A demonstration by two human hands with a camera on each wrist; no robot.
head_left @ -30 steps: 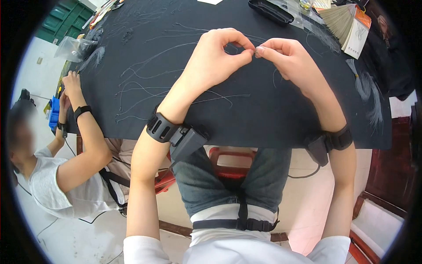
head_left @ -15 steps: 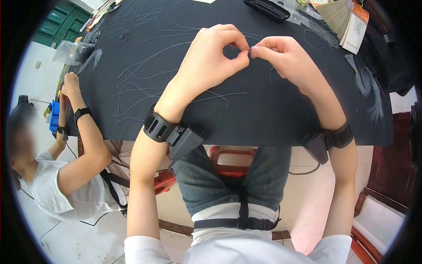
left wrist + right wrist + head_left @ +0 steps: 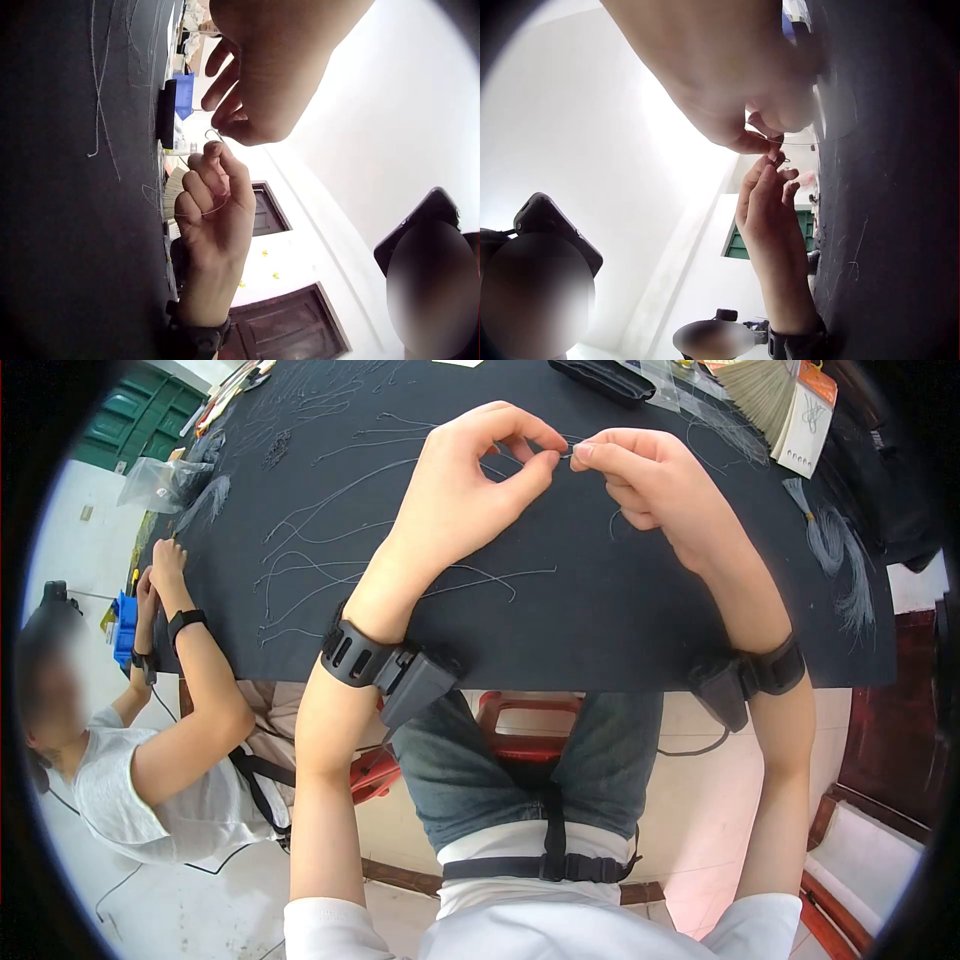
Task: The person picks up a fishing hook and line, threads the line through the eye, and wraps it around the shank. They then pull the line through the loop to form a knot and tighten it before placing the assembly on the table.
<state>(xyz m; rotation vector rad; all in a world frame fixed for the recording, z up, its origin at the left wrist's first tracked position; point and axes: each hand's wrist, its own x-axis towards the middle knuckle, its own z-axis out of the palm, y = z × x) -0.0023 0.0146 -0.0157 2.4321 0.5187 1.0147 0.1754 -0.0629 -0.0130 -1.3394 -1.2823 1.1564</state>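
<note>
My left hand (image 3: 450, 490) and right hand (image 3: 650, 475) meet fingertip to fingertip above the black table cover (image 3: 560, 630). Between them is a tiny curved hook, like a fish hook (image 3: 211, 133), which the left thumb and forefinger pinch. A thin line (image 3: 799, 143) passes by the fingertips in the right wrist view. Thumb and forefinger of my right hand pinch this line at the hook, its other fingers curled in. Part of the line hangs beneath the right hand. The fingertips hide much of the hook.
Several grey line pieces (image 3: 300, 575) lie left on the cover. Line bundles (image 3: 835, 555), a fanned pad of cards (image 3: 770, 405) and a black case (image 3: 600, 380) are at the right and far side. Another person (image 3: 150, 760) sits at left beside a blue bin (image 3: 123, 628).
Both hands have moved slightly up and left in the head view. The right hand has turned, its fingers curling in more, and the fingertips of the two hands stay close together.
</note>
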